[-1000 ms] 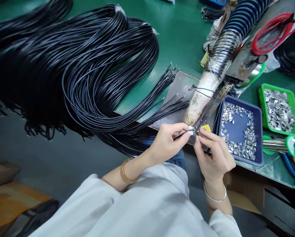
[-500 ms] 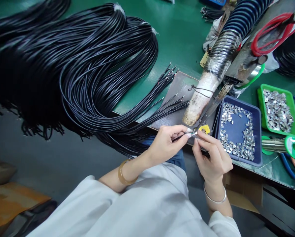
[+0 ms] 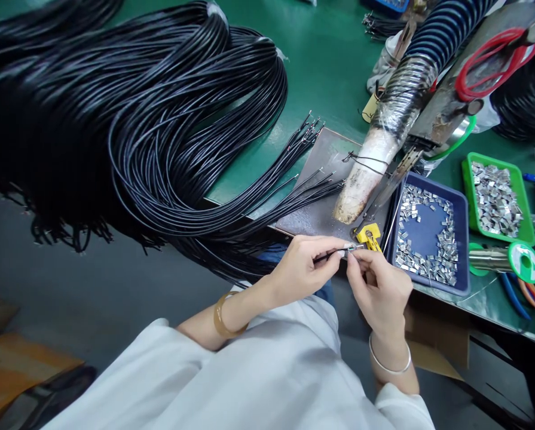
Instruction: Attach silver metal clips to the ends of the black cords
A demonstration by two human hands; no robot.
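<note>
My left hand (image 3: pixel 300 266) pinches a black cable (image 3: pixel 326 255) close to its stripped end, just in front of the metal plate (image 3: pixel 314 179). Thin wire ends show between the two hands. Fingertips of my right hand (image 3: pixel 379 283) are closed at those wire ends; what exactly they grip is too small to make out. Behind them is a yellow piece (image 3: pixel 369 234) below the tip of a metal fixture. The blue tray (image 3: pixel 462 239) with small silver metal parts lies right of my right hand.
Large bundles of black cable (image 3: pixel 195 119) cover the green table's left side. A white-tipped hose (image 3: pixel 361 173) hangs over the plate. At the right are a green tray (image 3: pixel 531 230), a solder spool (image 3: pixel 525 263) and orange-and-blue handles (image 3: pixel 516 298).
My right hand has shifted slightly left and its fingers are drawn in more. More of the yellow piece and the wire ends now shows. The view has moved a little.
</note>
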